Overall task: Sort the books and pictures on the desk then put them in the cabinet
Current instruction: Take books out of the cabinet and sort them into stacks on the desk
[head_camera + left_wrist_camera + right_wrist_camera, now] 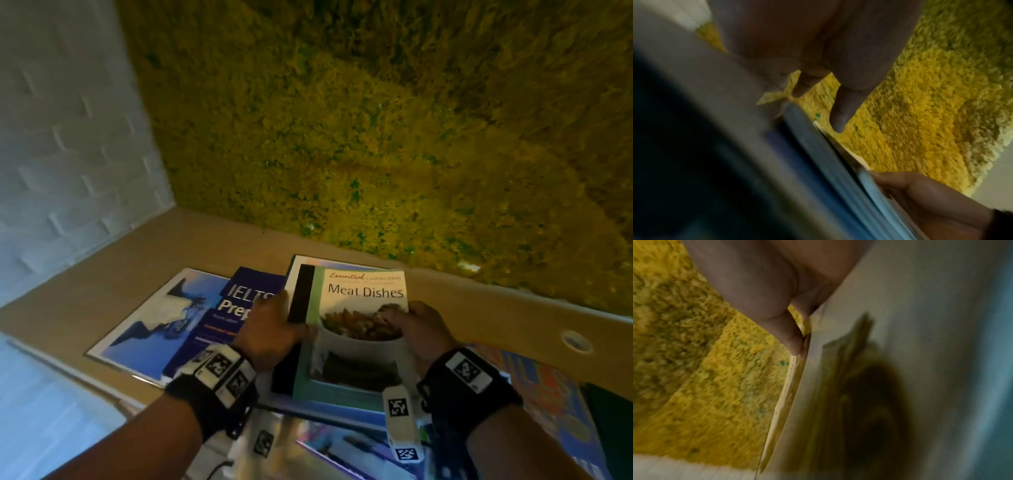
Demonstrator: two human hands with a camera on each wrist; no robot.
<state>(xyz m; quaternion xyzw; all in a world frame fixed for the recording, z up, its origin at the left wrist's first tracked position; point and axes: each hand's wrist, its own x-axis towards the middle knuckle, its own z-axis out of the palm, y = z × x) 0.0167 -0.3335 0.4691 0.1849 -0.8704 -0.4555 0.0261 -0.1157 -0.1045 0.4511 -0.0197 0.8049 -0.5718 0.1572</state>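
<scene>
I see my left hand (pixel 818 48) fingers over a blurred book edge (pixel 838 162); my right hand (pixel 931 203) grips it near the yellow mossy wall (pixel 931 105).

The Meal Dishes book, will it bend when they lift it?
Meal Dishes book looks thin, so it may flex slightly. Left hand and right hand grip opposite edges, which probably keeps it flat. Its cover looks smooth, perhaps slippery.

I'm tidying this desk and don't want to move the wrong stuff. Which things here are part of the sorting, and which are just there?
Part of the job:
Meat Dishes cookbook, held by left hand and right hand
IELTS book
whale picture
orange patterned picture
desk

Just there:
yellow moss wall
white brick wall
cable hole
</scene>
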